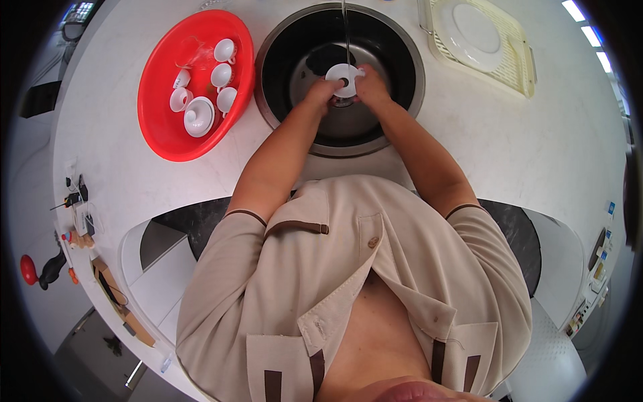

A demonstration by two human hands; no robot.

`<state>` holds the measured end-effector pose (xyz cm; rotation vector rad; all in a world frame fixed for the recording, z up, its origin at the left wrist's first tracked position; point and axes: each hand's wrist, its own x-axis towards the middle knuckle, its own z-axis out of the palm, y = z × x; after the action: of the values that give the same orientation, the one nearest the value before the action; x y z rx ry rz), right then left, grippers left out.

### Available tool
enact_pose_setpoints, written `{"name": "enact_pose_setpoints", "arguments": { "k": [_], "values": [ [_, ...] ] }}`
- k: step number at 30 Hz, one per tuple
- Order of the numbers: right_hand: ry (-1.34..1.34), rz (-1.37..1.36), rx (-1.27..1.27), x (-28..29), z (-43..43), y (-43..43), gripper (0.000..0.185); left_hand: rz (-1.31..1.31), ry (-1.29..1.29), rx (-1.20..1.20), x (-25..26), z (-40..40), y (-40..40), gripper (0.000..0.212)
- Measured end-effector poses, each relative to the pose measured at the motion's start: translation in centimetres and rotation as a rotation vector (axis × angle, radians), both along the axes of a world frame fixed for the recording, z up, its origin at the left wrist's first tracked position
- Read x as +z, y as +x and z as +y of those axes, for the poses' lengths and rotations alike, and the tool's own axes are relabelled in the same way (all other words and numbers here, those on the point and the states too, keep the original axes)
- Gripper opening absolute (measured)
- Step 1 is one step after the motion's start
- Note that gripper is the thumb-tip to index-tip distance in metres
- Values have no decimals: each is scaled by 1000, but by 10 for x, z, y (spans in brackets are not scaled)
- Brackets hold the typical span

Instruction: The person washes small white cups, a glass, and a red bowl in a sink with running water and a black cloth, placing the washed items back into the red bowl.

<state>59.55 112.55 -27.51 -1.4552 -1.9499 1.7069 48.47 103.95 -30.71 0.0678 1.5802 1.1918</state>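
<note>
Over a dark round sink (351, 133), my left hand (324, 94) and my right hand (371, 85) hold a small white dish (343, 74) from opposite sides. A thin stream of water (346, 37) falls onto it. The left thumb lies at a dark spot near the dish's middle; whether that spot is a hole or a mark, I cannot tell. The fingers beneath the dish are mostly hidden. A white projection at its right edge is partly covered by the right hand.
Left of the sink, a red plastic basin (158, 120) holds several white cups (221, 75), a lidded white pot (199, 116) and a clear crumpled item. At right, a white plate (469, 32) lies on a cream draining rack (520, 75). Cables and small items line the counter's left edge.
</note>
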Motion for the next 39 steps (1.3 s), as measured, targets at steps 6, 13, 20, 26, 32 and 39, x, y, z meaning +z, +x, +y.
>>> {"name": "enact_pose_setpoints", "arguments": {
  "k": [6,13,20,26,32,39],
  "values": [
    [6,22,-9,2,-6,-1,29,-86,-48,6,-5,-6,-4,41],
    [145,-52,75,-22,2,0,30,-80,-11,-38,-5,-5,-3,46],
    [508,123,215,8,-17,11,29,-602,-96,327,-6,-4,-16,35],
    [890,414,412,0,-24,2,26,-501,311,463,-11,-5,-18,32],
    [355,204,-4,-4,1,12,27,-395,266,285,-1,5,-1,26],
    [866,186,316,-31,-25,-18,44,-512,396,200,-26,0,-11,20]
  ]
}}
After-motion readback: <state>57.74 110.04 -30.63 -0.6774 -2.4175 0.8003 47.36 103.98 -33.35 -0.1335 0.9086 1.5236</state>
